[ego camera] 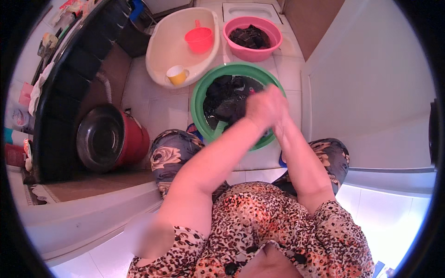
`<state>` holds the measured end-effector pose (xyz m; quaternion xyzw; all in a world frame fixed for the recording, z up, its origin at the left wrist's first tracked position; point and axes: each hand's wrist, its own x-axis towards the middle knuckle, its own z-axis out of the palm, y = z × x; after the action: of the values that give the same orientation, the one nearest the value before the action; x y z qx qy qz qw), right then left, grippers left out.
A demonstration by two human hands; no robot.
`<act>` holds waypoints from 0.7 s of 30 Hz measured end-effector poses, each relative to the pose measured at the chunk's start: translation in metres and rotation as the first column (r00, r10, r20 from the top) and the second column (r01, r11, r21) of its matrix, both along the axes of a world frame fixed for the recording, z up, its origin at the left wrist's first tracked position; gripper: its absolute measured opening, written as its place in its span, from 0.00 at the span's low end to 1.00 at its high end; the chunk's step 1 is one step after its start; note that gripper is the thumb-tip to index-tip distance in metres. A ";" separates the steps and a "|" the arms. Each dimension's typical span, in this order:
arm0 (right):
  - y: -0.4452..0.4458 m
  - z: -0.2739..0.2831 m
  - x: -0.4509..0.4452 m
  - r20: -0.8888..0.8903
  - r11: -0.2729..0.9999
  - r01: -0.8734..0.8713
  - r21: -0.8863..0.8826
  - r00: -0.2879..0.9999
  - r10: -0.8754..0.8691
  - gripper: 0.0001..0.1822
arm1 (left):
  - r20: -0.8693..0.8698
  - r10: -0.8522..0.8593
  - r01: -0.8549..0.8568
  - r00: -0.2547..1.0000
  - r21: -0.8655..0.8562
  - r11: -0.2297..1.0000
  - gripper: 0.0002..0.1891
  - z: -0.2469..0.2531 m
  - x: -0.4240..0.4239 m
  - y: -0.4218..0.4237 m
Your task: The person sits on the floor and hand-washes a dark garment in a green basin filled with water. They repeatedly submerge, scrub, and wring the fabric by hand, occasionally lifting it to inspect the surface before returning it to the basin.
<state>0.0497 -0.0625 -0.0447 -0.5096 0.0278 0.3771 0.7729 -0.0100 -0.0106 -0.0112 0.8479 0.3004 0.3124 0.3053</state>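
Observation:
A round green plastic basin (pixel 199 114) stands on the tiled floor between my knees, with soaked dark clothes (pixel 222 85) and dark water in it. My left hand (pixel 260 108) and my right hand (pixel 279 104) are pressed together over the basin's right side. Motion blurs them, and they overlap, so what lies between them is hidden. Dark cloth (pixel 233 108) lies just left of my left hand; whether it is gripped cannot be told. A light-green plastic piece (pixel 220 128) leans inside the basin's near left rim.
Behind the basin is a cream baby bathtub (pixel 163 45) holding a red dipper (pixel 199 40) and a yellow-and-white mug (pixel 176 75). A pink basin (pixel 252 54) of dark clothes stands beside it. Left are a red bucket (pixel 135 139), a black basin (pixel 100 139) and a black-tiled counter (pixel 55 121). A pale panel (pixel 368 87) rises right.

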 end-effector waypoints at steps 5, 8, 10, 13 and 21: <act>0.003 -0.005 0.012 -0.200 0.963 -0.268 -0.019 0.945 0.259 0.15 | -0.148 0.079 -0.085 0.986 -0.039 0.996 0.16 -0.032 -0.004 0.057; -0.006 0.029 0.018 -0.235 0.927 -0.376 -0.002 0.901 0.365 0.16 | -0.028 0.020 -0.023 0.999 -0.123 0.992 0.17 -0.040 -0.011 0.078; -0.016 0.039 0.031 -0.132 0.869 -0.493 -0.036 0.865 0.485 0.16 | 0.066 0.041 -0.020 0.997 -0.287 0.958 0.20 -0.031 -0.011 0.093; -0.018 0.026 0.040 0.126 0.699 -0.671 -0.248 0.693 0.710 0.14 | 0.066 -0.004 0.032 0.998 -0.423 0.905 0.22 -0.012 -0.017 0.102; -0.030 0.044 0.055 0.451 0.576 -0.547 -0.607 0.360 0.817 0.23 | -0.052 -0.153 0.119 0.987 -0.408 0.905 0.22 0.037 -0.019 0.087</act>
<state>0.1047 -0.0923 -0.0006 -0.7021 -0.4154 0.4351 0.3809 -0.0286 0.0763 0.0256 0.7977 0.3109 0.1864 0.4820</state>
